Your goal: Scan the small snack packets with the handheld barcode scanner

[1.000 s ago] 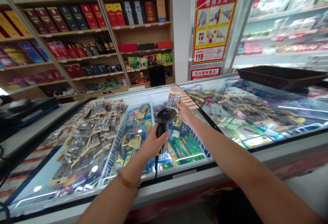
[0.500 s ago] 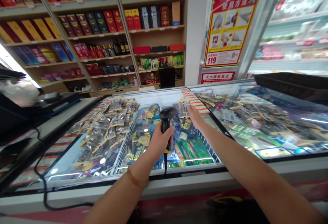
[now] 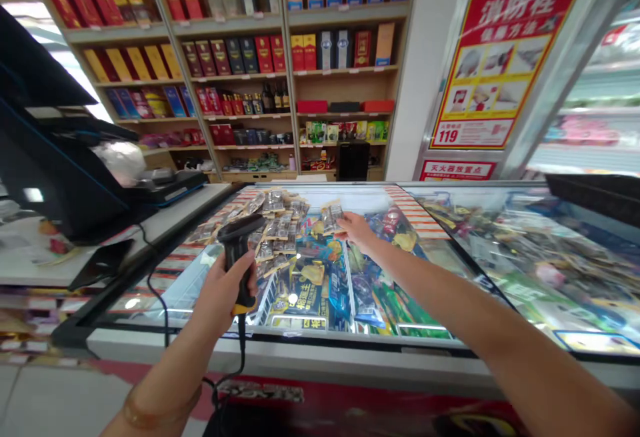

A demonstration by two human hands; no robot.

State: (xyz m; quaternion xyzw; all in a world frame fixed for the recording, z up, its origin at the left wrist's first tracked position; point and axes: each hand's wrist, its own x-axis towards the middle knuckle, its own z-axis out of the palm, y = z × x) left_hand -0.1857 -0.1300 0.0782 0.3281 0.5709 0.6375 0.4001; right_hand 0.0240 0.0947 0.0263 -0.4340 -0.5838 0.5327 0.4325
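My left hand is wrapped round the handle of a black barcode scanner, its head raised over the near side of a packet pile. A cable hangs from the handle's lower end. My right hand pinches a small clear packet with dark contents and a tan edge, held above the chest freezer's glass lid, right of the pile. The heaped packets look like the one in my right hand. Under the glass, blue and green bags lie in white wire baskets.
At the left, a checkout terminal and a dark phone-like slab stand on a counter. A second freezer section lies right, with a black tray on it. Shelves of boxed goods line the back wall.
The view has turned left. The scanner has moved left, from over the freezer's middle to the packet pile. My right hand has carried its packet left, closer to the pile.
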